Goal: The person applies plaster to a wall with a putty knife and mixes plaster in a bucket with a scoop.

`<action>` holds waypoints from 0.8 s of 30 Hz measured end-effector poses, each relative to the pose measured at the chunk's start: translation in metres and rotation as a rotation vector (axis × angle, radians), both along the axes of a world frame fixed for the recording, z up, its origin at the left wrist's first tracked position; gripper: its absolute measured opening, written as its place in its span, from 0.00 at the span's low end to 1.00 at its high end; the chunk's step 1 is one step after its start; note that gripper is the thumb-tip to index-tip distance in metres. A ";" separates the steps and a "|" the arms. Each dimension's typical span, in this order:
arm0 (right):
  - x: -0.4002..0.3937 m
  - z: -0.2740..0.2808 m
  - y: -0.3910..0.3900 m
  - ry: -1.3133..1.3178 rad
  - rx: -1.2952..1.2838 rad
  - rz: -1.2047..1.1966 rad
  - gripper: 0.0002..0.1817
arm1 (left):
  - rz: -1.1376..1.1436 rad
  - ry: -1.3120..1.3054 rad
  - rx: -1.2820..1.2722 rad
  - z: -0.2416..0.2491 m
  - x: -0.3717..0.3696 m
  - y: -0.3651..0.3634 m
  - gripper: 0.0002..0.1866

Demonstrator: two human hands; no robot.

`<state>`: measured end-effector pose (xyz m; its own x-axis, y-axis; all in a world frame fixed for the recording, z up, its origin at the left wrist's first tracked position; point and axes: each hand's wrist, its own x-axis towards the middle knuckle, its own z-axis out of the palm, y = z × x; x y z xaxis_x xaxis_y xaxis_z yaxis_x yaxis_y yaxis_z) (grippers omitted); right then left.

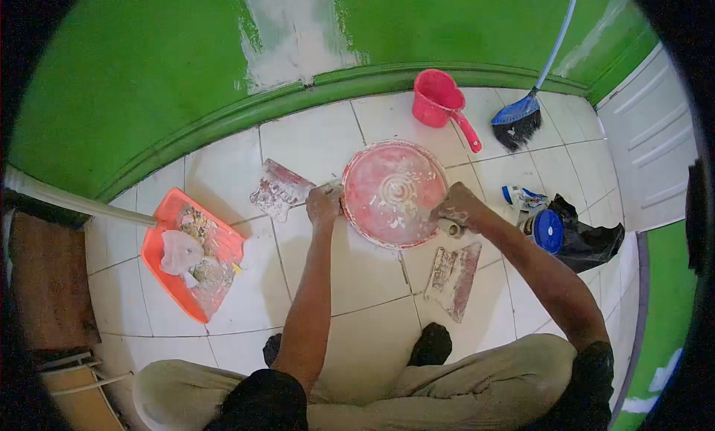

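A round pink basin [395, 152], smeared with white paste, sits on the tiles in front of me. My left hand [325, 206] is closed at its left rim, with a small grey edge showing above the fingers. At the right rim my right hand [457, 207] is closed too; a pale rounded end pokes out below it, and what it grips is mostly hidden. Left of the basin lies a paste-covered maroon scraper plate [287, 181], close to my left hand. A second paste-covered maroon plate [458, 278] rests below my right hand.
An orange dustpan [153, 260] with debris stands left. Behind the basin is a pink dipper [436, 100]; a blue broom [516, 118] leans farther right. A blue-lidded tub [548, 231] and a black plastic bag [592, 241] lie right. A green wall [171, 74] bounds the back.
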<state>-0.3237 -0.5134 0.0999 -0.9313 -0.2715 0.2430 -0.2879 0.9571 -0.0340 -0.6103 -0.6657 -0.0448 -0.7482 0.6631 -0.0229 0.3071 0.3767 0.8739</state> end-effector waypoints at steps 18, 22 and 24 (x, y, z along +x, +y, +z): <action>0.018 0.046 0.002 -0.480 -0.258 -0.619 0.15 | -0.005 0.109 -0.018 -0.005 -0.001 0.001 0.15; 0.018 0.032 0.008 -0.463 -0.208 -0.540 0.14 | 0.032 0.020 -0.020 -0.001 0.002 0.001 0.15; 0.016 0.009 0.016 -0.450 -0.191 -0.499 0.14 | 0.049 0.041 -0.027 -0.006 0.001 0.003 0.15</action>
